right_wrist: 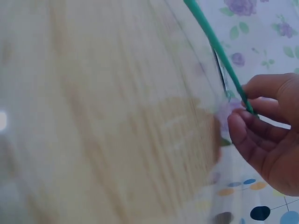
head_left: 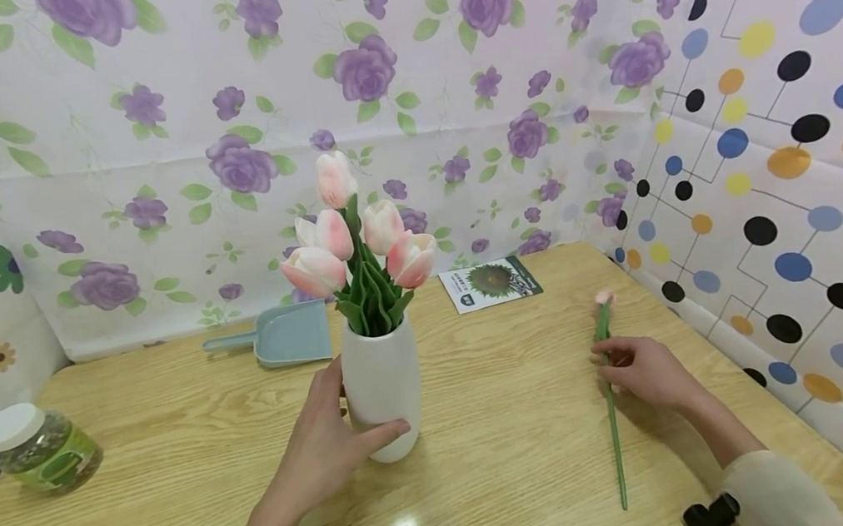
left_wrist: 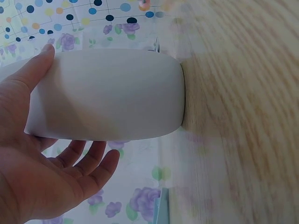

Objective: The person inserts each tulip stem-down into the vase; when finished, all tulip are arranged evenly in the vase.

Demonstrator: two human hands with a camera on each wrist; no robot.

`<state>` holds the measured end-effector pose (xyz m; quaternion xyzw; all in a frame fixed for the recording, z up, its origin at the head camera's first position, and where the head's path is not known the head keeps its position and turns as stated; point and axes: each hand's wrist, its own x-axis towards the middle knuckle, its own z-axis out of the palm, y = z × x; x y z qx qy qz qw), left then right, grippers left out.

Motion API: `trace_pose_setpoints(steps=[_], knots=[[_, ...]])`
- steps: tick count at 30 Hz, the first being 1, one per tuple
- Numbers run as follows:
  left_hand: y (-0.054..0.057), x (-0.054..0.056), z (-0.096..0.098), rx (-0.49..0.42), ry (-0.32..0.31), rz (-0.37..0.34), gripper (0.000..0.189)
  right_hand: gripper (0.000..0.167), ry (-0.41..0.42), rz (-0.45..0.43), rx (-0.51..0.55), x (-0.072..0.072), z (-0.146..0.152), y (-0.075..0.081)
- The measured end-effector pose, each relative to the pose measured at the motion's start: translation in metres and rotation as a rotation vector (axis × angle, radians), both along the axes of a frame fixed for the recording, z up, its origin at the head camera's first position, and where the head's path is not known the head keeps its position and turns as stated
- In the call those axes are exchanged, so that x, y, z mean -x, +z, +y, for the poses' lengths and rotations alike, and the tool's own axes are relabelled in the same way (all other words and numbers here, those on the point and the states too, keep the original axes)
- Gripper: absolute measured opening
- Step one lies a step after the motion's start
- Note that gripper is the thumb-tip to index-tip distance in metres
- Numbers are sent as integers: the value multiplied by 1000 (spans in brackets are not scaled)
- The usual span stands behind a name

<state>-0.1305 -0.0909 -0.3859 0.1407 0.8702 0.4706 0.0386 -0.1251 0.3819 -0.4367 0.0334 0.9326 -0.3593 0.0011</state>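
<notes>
A white vase stands upright on the table, holding several pink-and-white tulips with green leaves. My left hand grips it from the left, thumb across the front; in the left wrist view the thumb and fingers lie on opposite sides of the vase. Over at the right, my right hand pinches a single tulip by its green stem near the bloom. The right wrist view shows that stem at the fingertips of the right hand; its bloom is mostly hidden there.
A blue-grey dustpan lies behind the vase to the left. A seed packet with a sunflower-like picture lies at the back. A white-lidded jar is at the far left. Patterned cloth walls border the wooden table.
</notes>
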Motion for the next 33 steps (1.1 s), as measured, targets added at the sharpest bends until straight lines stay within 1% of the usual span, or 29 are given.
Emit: trace_pose_setpoints(steps=[9, 12, 16, 18, 21, 23, 26, 29, 33], knots=[[4, 0, 0, 25, -8, -16, 113, 51, 51, 82, 108, -4, -8, 9], [6, -1, -2, 9, -34, -17, 112, 53, 64, 98, 137, -5, -13, 14], [8, -2, -5, -45, -82, -14, 108, 55, 82, 120, 169, -4, -21, 21], [8, -2, -6, -63, -103, -23, 107, 55, 94, 137, 182, -3, -24, 25], [8, -2, -8, -71, -116, -31, 106, 53, 111, 179, 190, -1, -29, 31], [8, -2, -8, -74, -113, -29, 106, 52, 114, 207, 196, 1, -33, 36], [7, -1, -7, -73, -93, -6, 106, 51, 97, 243, 215, 5, -42, 42], [6, 0, -6, -74, -70, 11, 107, 50, 78, 280, 254, 9, -53, 47], [5, 0, -4, -87, -48, 12, 108, 47, 60, 344, 315, 13, -67, 53]])
